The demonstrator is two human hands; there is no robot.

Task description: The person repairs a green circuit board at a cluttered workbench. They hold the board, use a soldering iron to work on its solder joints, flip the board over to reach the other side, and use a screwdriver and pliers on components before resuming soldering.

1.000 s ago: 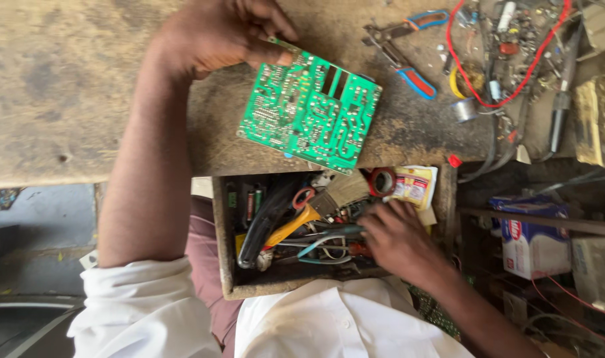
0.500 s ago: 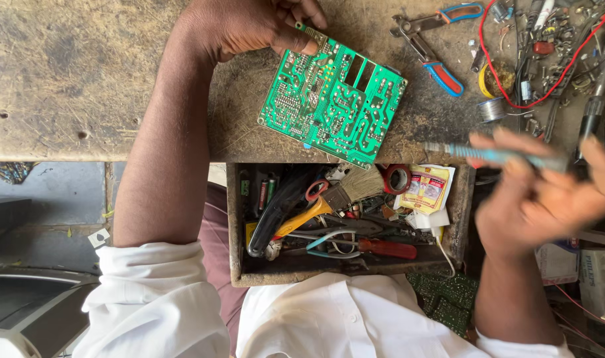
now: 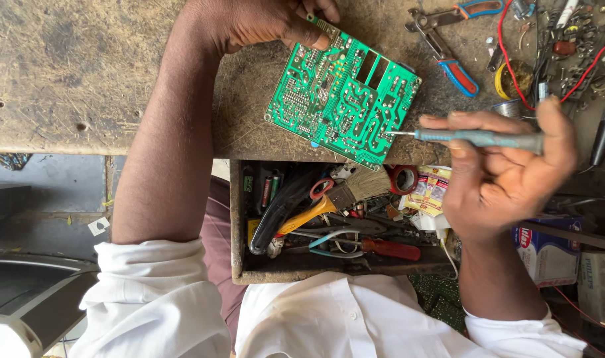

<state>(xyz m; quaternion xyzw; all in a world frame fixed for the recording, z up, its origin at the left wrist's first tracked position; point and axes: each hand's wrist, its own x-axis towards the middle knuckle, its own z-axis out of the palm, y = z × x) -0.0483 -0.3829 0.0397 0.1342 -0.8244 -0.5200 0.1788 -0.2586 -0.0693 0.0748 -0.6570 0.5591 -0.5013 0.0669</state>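
We see the green circuit board (image 3: 342, 99) at upper centre, left hand (image 3: 269, 23) pinching its top edge, right hand (image 3: 508, 172) gripping a screwdriver (image 3: 478, 138) against its right edge.

worn wooden bench (image 3: 83, 73) | on it: green circuit board (image 3: 342, 99), blue-handled pliers (image 3: 448, 46), possibly solder wire (image 3: 508, 109)

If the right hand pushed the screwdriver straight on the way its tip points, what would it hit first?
The right hand aims the screwdriver leftward; its tip sits at the right edge of the green circuit board, so the board comes first. Whether it already touches is unclear.
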